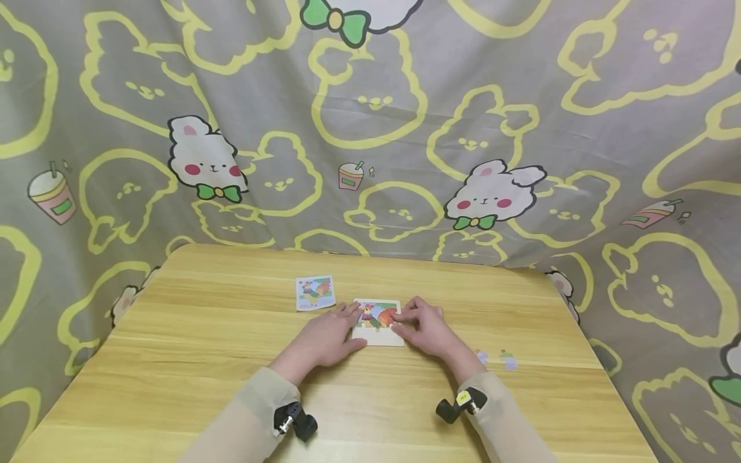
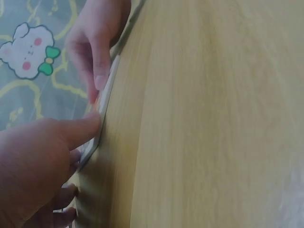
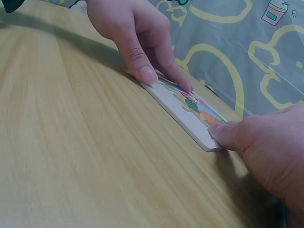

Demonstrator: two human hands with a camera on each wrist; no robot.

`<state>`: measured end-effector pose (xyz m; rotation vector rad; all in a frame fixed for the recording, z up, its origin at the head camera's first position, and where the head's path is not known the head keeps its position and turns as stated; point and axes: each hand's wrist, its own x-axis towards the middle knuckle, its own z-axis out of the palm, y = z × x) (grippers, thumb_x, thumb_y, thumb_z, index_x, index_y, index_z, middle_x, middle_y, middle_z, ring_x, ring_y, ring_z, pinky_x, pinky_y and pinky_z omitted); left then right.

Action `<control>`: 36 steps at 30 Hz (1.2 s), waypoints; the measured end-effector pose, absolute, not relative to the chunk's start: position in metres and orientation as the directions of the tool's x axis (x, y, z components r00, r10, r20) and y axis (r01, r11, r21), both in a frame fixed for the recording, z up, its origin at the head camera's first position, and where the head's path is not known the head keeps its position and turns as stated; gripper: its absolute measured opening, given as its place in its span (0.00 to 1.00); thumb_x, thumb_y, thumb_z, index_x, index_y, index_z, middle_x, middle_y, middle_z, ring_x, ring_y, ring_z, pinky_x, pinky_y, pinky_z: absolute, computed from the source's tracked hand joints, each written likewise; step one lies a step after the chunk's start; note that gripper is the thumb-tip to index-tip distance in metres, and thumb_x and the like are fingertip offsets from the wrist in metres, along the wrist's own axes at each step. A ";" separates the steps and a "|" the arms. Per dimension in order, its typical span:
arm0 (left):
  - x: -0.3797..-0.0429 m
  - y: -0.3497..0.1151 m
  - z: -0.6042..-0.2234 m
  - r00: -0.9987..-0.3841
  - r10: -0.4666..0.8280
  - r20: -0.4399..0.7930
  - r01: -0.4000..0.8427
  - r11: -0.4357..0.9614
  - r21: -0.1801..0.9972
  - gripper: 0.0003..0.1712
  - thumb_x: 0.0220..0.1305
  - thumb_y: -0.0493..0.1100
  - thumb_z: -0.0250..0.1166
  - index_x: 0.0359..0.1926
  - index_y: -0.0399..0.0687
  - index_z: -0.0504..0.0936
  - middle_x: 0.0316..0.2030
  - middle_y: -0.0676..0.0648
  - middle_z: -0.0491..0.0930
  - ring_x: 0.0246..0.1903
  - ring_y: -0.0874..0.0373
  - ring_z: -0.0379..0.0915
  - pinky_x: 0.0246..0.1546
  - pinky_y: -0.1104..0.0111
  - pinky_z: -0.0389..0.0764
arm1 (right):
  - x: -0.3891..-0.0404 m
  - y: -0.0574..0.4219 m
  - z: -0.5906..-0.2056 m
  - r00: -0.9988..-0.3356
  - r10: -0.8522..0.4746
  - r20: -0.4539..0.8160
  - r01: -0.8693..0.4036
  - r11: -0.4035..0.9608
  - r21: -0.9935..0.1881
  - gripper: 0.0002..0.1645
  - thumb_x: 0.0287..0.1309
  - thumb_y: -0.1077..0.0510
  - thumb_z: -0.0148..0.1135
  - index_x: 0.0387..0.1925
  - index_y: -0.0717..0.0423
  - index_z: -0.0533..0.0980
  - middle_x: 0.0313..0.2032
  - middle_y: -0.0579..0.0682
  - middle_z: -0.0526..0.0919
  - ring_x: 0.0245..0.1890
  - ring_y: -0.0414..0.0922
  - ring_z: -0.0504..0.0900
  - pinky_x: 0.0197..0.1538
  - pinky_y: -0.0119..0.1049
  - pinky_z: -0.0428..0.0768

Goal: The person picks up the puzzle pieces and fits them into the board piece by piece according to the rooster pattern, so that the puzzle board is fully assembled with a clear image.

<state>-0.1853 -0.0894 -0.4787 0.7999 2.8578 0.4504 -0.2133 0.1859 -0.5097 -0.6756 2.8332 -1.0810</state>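
Observation:
A small white-bordered jigsaw puzzle board (image 1: 379,339) lies on the table between both hands, with a colourful rooster picture across its upper part. The strip along its near side is plain white. My left hand (image 1: 329,335) holds the board's left side, thumb (image 3: 146,75) at the near edge and a finger reaching to the far edge. On the right side, my right hand (image 1: 425,326) grips the board, its thumb (image 3: 225,135) lying over the corner beside the picture. The other right fingers are mostly hidden in the right wrist view. Whether they pinch a single piece cannot be seen.
A square card (image 1: 315,305) with a similar rooster picture lies beyond the left hand. Two small loose pieces, one of them a purple-green piece (image 1: 509,360), lie right of the right forearm. A patterned curtain (image 1: 382,212) hangs behind the wooden table (image 1: 231,334).

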 end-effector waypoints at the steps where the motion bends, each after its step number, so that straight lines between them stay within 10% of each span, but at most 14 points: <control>1: -0.186 -0.090 -0.479 -0.848 0.527 -0.053 0.485 0.812 0.324 0.43 0.77 0.63 0.60 0.80 0.40 0.66 0.79 0.43 0.62 0.77 0.38 0.57 0.74 0.47 0.64 | -0.213 0.186 -0.510 -0.906 -0.407 0.116 -0.381 0.665 -0.643 0.20 0.66 0.49 0.75 0.56 0.52 0.88 0.44 0.40 0.77 0.41 0.40 0.75 0.54 0.48 0.60; 36: -0.190 -0.091 -0.480 -0.825 0.554 -0.106 0.493 0.800 0.342 0.44 0.78 0.62 0.59 0.80 0.36 0.63 0.80 0.40 0.57 0.78 0.36 0.52 0.76 0.46 0.59 | -0.201 0.234 -0.488 -0.844 -0.514 0.150 -0.464 0.563 -0.683 0.19 0.69 0.62 0.70 0.59 0.61 0.84 0.48 0.49 0.84 0.47 0.42 0.82 0.56 0.46 0.83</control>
